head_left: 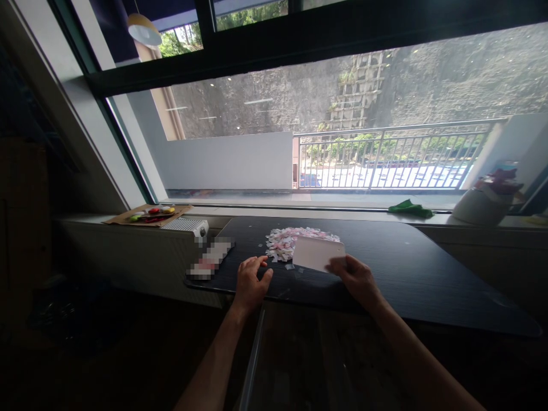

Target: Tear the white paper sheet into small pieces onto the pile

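My right hand [353, 277] grips the right lower corner of a flat white card [314, 253], thumb and fingers closed on it. The card is held tilted over the dark table [385, 245] and hides part of a heap of small white and pink paper pieces [280, 242]. Left of the card, my left hand [252, 279] is at the table's near edge with its fingers apart and nothing in them, just below the left side of the heap. A few small clear pieces [290, 266] lie between the hand and the card.
A blurred-out flat item [212, 260] lies on the table's left end. Beyond the table, the window sill carries a green cloth [411, 209], a whitish sack [483, 202] and brown paper with colourful items [148, 214]. A radiator [186, 226] stands at the left.
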Demonstrator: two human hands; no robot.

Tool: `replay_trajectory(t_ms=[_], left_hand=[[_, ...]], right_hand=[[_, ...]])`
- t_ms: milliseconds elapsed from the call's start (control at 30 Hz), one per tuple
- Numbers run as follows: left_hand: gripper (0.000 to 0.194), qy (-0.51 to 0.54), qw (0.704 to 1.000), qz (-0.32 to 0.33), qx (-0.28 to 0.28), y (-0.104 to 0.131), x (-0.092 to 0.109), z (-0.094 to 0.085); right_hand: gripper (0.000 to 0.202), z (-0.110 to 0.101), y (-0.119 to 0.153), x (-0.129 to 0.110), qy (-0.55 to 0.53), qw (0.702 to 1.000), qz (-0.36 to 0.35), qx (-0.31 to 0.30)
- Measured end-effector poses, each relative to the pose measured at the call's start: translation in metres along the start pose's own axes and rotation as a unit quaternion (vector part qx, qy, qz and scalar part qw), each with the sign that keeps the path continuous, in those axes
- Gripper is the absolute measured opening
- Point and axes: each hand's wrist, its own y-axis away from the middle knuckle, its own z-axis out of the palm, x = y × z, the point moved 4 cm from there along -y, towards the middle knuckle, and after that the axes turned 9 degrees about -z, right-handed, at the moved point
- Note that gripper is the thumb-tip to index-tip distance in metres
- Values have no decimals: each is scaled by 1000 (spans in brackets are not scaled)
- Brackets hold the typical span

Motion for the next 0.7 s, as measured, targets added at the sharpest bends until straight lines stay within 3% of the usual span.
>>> replay_trajectory(t_ms=[167,267,400,567,700], left_hand=[[32,2,1000,6,6,0,-1,0],[31,3,1000,7,10,0,-2,0],[31,5,1000,5,4,0,-1,-1],[31,11,1000,1,4,0,0,-1],[30,16,1000,8,9,0,-1,-1]], right_hand=[[21,3,0,-5,15,999,-7,-45],[15,-3,0,-6,55,998,-13,-30],[21,-3,0,-4,34,999,7,5],[26,4,0,-3,7,999,20,-38],[26,-9,1,-1,68,996,44,25]])
